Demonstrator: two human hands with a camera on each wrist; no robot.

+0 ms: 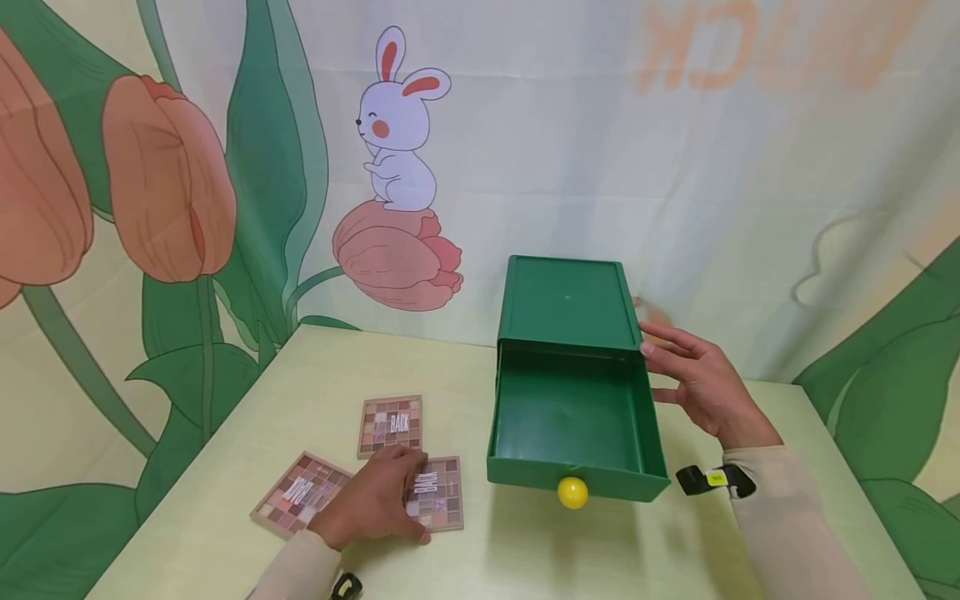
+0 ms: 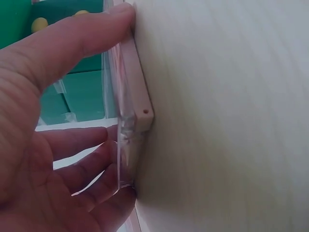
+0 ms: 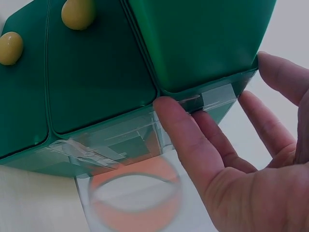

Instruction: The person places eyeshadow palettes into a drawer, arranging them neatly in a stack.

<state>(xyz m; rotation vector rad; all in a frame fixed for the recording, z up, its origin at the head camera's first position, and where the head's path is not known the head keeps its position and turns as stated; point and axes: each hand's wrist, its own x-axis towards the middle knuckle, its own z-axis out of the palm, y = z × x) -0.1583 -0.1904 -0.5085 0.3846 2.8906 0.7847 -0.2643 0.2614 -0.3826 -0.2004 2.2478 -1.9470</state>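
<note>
Three eyeshadow palettes with clear lids and white lettering lie on the table. My left hand (image 1: 378, 500) grips the right-hand palette (image 1: 444, 496) by opposite edges, thumb near and fingers far. In the left wrist view that palette (image 2: 137, 82) is edge-on, flat against the tabletop. Another palette (image 1: 390, 425) lies behind it, and a tilted one (image 1: 300, 492) is partly covered by my left hand. A green drawer cabinet (image 1: 570, 300) has its top drawer (image 1: 573, 417) pulled out, with nothing inside. My right hand (image 1: 697, 379) touches the cabinet's right side with extended fingers (image 3: 186, 140).
A yellow knob (image 1: 573, 492) sticks out from the drawer front. Lower drawers with yellow knobs (image 3: 77, 13) are closed. Behind the pale table (image 1: 300, 383) hangs a printed curtain (image 1: 562, 150) with a rabbit and tulips. Clear tape (image 3: 87, 150) runs along the cabinet side.
</note>
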